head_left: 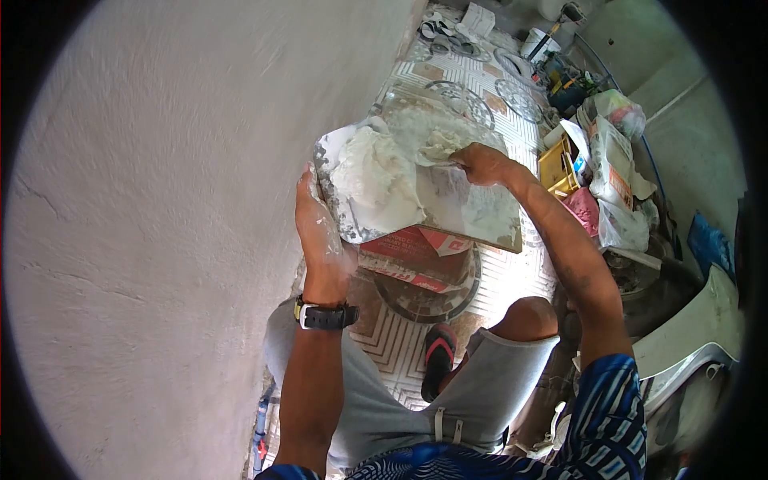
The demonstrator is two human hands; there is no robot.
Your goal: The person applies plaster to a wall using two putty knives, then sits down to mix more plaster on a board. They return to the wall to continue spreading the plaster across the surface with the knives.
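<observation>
My left hand [318, 220], smeared with white, is closed on the left edge of a flat plate [342, 226]. A thick mound of wet white plaster [374, 172] lies on that plate. My right hand [484, 164] is closed round what looks like a putty knife, its handle hidden in my fingers. White plaster [440, 148] covers its blade, over a larger board [488, 212] coated in white residue. Beneath the board stands a red printed box [416, 258].
A grey plastered wall [160, 224] rises close on my left. To the right are a yellow crate [558, 166], filled bags [612, 164] and a pale curved panel [692, 328]. A white bucket [541, 46] stands further back on the patterned tile floor [384, 340].
</observation>
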